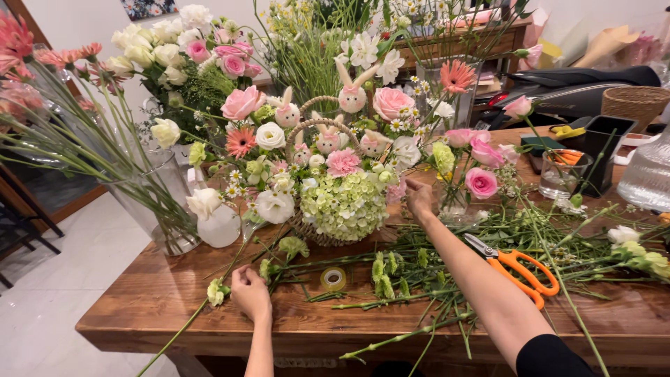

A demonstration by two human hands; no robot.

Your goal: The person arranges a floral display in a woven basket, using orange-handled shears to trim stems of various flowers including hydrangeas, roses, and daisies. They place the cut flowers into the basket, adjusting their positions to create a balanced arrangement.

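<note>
Both hands at the flower basket, wooden table.
We noted the right hand reaching its right edge, fingers curled among blooms, grip unclear; the left hand rested in front, loosely closed on a green stem, steadying it.

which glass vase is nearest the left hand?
The big clear vase at the table's left end, holding long green stems. It stands just up-left of the left hand; the other glass vessels sit behind the basket or far right.
</note>
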